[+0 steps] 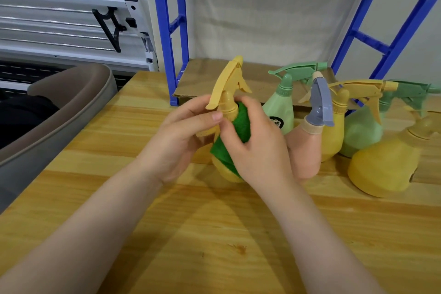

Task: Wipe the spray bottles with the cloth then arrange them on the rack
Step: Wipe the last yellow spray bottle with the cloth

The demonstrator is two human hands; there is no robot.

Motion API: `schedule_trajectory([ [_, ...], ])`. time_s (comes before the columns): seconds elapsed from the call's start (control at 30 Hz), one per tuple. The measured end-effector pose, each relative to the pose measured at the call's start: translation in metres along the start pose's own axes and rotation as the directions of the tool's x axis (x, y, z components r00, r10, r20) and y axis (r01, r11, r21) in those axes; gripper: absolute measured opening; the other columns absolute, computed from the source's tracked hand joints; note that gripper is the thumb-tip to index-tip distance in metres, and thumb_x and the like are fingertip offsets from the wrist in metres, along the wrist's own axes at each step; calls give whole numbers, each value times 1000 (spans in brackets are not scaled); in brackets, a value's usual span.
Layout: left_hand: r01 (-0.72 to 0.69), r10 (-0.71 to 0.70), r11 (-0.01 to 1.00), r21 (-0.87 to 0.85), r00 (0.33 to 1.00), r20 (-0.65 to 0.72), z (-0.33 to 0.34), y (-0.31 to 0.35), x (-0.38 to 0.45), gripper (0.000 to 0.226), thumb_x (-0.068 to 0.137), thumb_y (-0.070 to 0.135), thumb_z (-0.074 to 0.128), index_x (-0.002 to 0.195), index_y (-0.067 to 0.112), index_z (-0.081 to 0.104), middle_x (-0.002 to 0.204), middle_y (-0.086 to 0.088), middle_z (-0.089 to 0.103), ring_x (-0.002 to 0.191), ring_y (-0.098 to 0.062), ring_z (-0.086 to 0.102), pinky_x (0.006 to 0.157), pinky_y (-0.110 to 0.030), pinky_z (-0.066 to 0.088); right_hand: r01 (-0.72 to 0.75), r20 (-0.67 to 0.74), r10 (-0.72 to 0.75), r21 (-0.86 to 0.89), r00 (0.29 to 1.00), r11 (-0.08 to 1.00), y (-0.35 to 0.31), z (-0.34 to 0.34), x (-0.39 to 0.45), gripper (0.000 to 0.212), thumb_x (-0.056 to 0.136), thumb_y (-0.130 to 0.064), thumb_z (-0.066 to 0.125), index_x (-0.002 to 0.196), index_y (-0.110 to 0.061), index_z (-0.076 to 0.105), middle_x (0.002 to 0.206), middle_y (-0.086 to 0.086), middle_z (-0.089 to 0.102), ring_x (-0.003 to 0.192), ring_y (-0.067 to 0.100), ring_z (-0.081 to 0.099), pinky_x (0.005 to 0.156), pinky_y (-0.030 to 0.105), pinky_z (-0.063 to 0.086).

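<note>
I hold a yellow spray bottle upright above the wooden table. My left hand grips its neck and body from the left. My right hand presses a green cloth against the bottle's right side. To the right stand a pink bottle with a grey-blue sprayer, a light green bottle, a yellow bottle and another green bottle. A yellow bottle lies tilted at the far right. The blue rack rises behind.
A cardboard sheet covers the rack's lowest shelf, level with the table's far edge. A grey-brown chair stands left of the table. A white slatted wall panel with a black hook is at the back left.
</note>
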State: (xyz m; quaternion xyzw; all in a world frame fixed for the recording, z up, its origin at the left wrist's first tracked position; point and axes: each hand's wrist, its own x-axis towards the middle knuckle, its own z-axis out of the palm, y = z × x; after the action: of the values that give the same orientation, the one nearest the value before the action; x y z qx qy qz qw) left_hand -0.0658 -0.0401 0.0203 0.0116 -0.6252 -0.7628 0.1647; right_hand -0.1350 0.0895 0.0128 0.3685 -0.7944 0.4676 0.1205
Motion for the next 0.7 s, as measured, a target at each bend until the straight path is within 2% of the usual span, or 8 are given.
schedule_trajectory([
  [0.1,60,-59,998,31,997,-46,-7,1,2,34,82,22,59,113,21,72,114,-2,72,107,-16,66,93,-35,46,-160,106,134,303,985,939,-1,2,-1,31,96,-36,58,124,-23,56,90,-14,70,84,1,66,75,30,56],
  [0.2,83,-85,991,104,996,11,-14,3,3,41,88,26,54,126,14,64,125,-6,67,119,-20,61,105,-41,41,-296,241,197,510,950,807,-2,1,-2,26,97,-28,59,120,-20,53,80,-21,72,80,-4,68,71,21,54],
  [0.3,124,-131,984,131,990,50,-16,3,4,45,91,29,51,133,13,59,130,-8,65,124,-25,58,110,-46,36,-379,334,207,612,919,694,1,-1,-2,23,96,-25,59,114,-20,46,72,-16,72,71,1,69,65,22,53],
  [0.37,142,-154,981,134,985,78,-16,1,4,44,94,31,50,134,15,58,130,-11,64,124,-30,57,111,-51,37,-397,352,208,646,913,652,2,1,-2,28,93,-31,64,113,-22,47,76,-11,73,74,5,70,68,26,54],
  [0.43,150,-159,985,89,981,110,-14,0,4,39,98,29,48,133,15,59,127,-15,65,121,-33,59,105,-47,46,-411,354,224,645,908,645,4,5,-1,40,83,-41,67,115,-26,49,84,-7,72,82,11,70,76,36,56],
  [0.53,150,-146,988,-24,981,129,-11,-2,3,40,97,28,48,133,13,58,125,-18,65,116,-32,63,91,-37,55,-399,340,224,635,913,661,6,10,-3,43,80,-47,64,117,-30,50,94,-4,71,90,14,70,85,44,57],
  [0.7,64,-63,991,-115,998,13,-10,-8,4,41,88,25,55,126,12,63,117,-13,69,107,-26,67,84,-30,56,-295,220,208,520,953,802,4,18,-9,40,83,-57,55,112,-30,49,98,-11,65,89,1,64,86,36,54],
])
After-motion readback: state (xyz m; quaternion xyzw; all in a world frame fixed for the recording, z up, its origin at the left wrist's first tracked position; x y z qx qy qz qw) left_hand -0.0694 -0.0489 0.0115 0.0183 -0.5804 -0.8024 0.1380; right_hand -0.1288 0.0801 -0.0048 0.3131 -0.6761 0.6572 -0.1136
